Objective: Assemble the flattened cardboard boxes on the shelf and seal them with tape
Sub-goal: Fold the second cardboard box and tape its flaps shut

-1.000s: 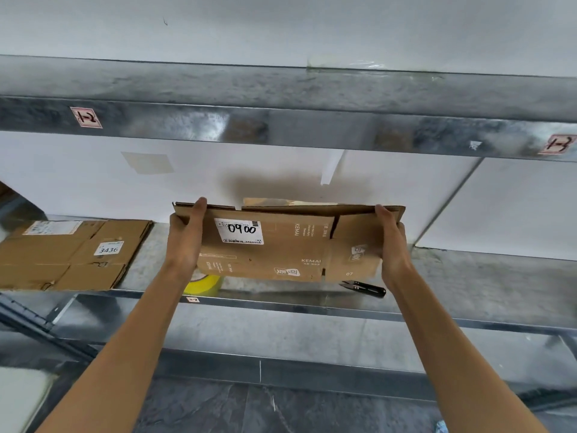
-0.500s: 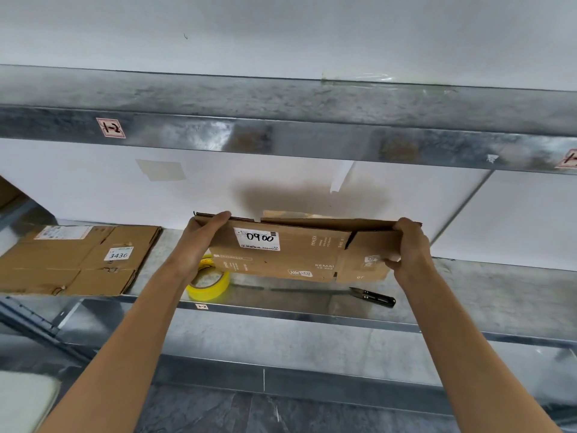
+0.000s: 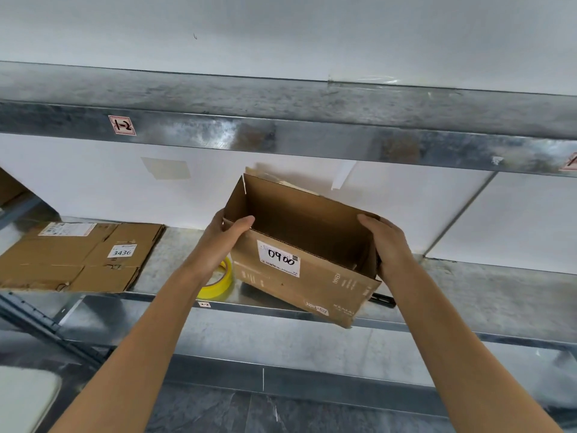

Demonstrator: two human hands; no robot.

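open box [image 3: 312, 295] – tilted, label 0900 | flattened box [image 3: 71, 264] – lying left | yellow tape [image 3: 218, 287] – half-hidden, seemingly flat

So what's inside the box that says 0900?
Only bare brown cardboard walls show inside the 0900 box. Its deepest part is hidden behind the front wall and the right hand, so I cannot tell if anything lies there.

Handwritten "0900" on a white label [image 3: 278, 259] stuck to the front of the open cardboard box [image 3: 315, 295]. Printed "KEMAI" twice on that same face, toward its right end. "3436" on a small white label [image 3: 122, 251] on the flattened cardboard [image 3: 62, 267] lying on the shelf [image 3: 175, 260]. "1-2" on a red-bordered sticker [image 3: 122, 125] on the upper shelf beam [image 3: 296, 139]. Same "1-2", much smaller, on a small sticker [image 3: 204, 304] at the shelf's front edge.
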